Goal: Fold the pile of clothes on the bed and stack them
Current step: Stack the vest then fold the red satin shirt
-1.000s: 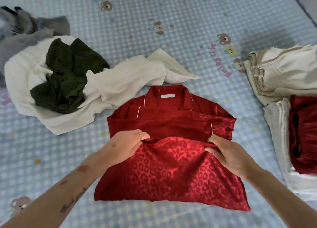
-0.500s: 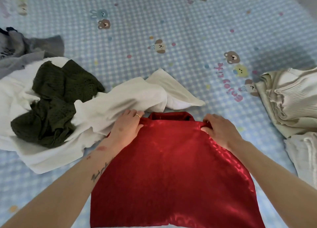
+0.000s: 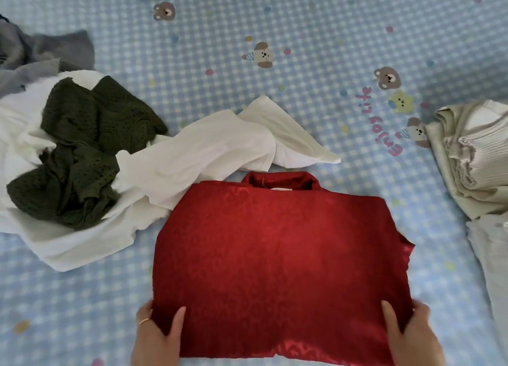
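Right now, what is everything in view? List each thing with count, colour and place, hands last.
shirt: one, red, folded, centre of the bed, collar at the far edge.
white cloth: one, white, unfolded, left of the shirt.
knit: one, dark green, crumpled on the white cloth.
grey cloth: one, grey, far left.
stack: one, cream and off-white folded clothes, right edge.
sheet: one, blue checked with bear prints, under everything.
left hand: grips the shirt's near left corner.
right hand: grips the near right corner.

I'm in a home bedroom: a blue checked bear-print bedsheet (image 3: 316, 35) under me, loose laundry (image 3: 82, 151) at ten o'clock.
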Available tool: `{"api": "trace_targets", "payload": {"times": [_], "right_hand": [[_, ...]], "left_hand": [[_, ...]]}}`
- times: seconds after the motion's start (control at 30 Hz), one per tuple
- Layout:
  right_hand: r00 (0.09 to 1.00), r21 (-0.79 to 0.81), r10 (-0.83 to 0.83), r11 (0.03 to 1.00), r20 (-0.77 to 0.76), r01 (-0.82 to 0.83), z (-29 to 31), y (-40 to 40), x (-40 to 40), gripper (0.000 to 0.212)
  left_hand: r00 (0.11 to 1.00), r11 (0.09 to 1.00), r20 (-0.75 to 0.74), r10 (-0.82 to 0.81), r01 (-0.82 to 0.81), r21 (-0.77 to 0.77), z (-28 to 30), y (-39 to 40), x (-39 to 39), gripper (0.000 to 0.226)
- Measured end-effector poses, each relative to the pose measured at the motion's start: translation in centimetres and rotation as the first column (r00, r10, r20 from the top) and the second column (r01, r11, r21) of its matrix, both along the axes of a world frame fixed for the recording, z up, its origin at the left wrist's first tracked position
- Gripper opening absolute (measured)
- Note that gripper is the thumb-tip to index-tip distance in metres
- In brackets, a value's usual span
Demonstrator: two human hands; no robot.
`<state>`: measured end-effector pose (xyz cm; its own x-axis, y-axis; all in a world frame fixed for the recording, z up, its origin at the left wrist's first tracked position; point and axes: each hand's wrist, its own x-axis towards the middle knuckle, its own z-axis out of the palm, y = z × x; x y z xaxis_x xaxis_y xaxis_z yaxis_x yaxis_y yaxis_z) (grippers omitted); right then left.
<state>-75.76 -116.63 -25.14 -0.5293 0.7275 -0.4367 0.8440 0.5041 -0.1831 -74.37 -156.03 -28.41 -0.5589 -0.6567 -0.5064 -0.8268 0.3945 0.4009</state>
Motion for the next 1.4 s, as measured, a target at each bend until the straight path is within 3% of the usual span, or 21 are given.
{"api": "trace_targets", "payload": {"times": [0.13,0.23,0.37,0.47,0.57,0.67,0.77,0.87,0.9,0.97,1.03,1.13,1.2,1.3,1.4], "right_hand": [[0.999,-0.105,0.001,0.994,-0.048,-0.006,0.8,0.1,0.6,0.026],[0.999,-0.061,0.0,0.998,-0.044,-0.002,1.9,1.9,2.8,0.025],[0.996,-0.102,0.016,0.995,0.087,-0.007,2.2,3.2,6.5,0.03],[0.999,-0.057,0.004,0.998,-0.038,-0.006,2.2,3.9,6.2,0.031],[0.992,-0.124,-0.032,0.992,-0.12,0.016,1.8,4.6,3.4,0.028],[0.979,-0.217,-0.054,0.976,-0.198,0.01,1.3,5.5,2.1,0.018],[0.946,-0.393,-0.214,0.913,-0.244,0.105,1.2,6.6,1.7,0.019],[0.924,-0.519,-0.326,0.835,-0.198,0.183,1.2,7.4,0.0,0.034],[0.919,-0.533,-0.34,0.825,-0.201,0.188,1.1,7.8,-0.8,0.035],[0.904,-0.594,-0.37,0.784,-0.213,0.181,0.9,8.5,-2.0,0.025],[0.867,-0.662,-0.416,0.736,-0.274,0.144,0.7,9.3,-2.4,0.002],[0.807,-0.661,-0.456,0.742,-0.376,0.112,0.0,10.6,-1.6,0.027],[0.822,-0.701,-0.463,0.704,-0.331,0.114,-0.5,10.9,-1.1,0.021],[0.864,-0.71,-0.419,0.696,-0.279,0.108,-1.2,10.8,-1.3,0.024],[0.838,-0.595,-0.392,0.797,-0.379,0.104,-0.8,10.9,-1.7,0.026]], "left_hand": [[0.997,0.985,0.071,-0.015,0.003,0.171,0.7,-0.4,0.5,0.034],[0.983,0.958,0.129,-0.129,0.09,0.273,1.1,-0.8,2.2,0.027],[0.954,0.939,0.22,-0.204,0.127,0.319,1.4,-0.5,5.8,0.031],[0.979,0.97,0.179,-0.1,0.056,0.235,1.5,-0.6,6.8,0.032],[0.994,0.985,0.108,0.007,-0.026,0.168,1.5,-1.6,7.4,0.025],[0.995,0.992,0.102,-0.014,0.001,0.125,0.5,-3.3,8.2,0.028],[0.984,0.994,0.158,-0.084,0.072,0.079,-0.1,-4.1,6.0,0.03],[0.976,0.957,0.007,-0.216,0.213,-0.196,0.0,-1.7,1.8,0.034],[0.969,0.949,-0.035,-0.246,0.234,-0.21,0.2,-0.5,-0.1,0.035],[0.964,0.956,-0.077,-0.255,0.24,-0.17,0.3,0.9,-4.1,0.04],[0.97,0.965,-0.075,-0.231,0.219,-0.142,0.3,1.2,-7.7,0.046],[0.965,0.971,-0.106,-0.24,0.24,-0.01,0.6,1.4,-10.9,0.033],[0.95,0.954,-0.104,-0.296,0.3,0.026,0.4,1.2,-12.0,0.016],[0.963,0.962,-0.119,-0.241,0.253,0.099,0.3,0.7,-13.4,0.005],[0.976,0.961,-0.201,-0.082,0.131,0.245,0.5,0.2,-14.4,0.021]]}}
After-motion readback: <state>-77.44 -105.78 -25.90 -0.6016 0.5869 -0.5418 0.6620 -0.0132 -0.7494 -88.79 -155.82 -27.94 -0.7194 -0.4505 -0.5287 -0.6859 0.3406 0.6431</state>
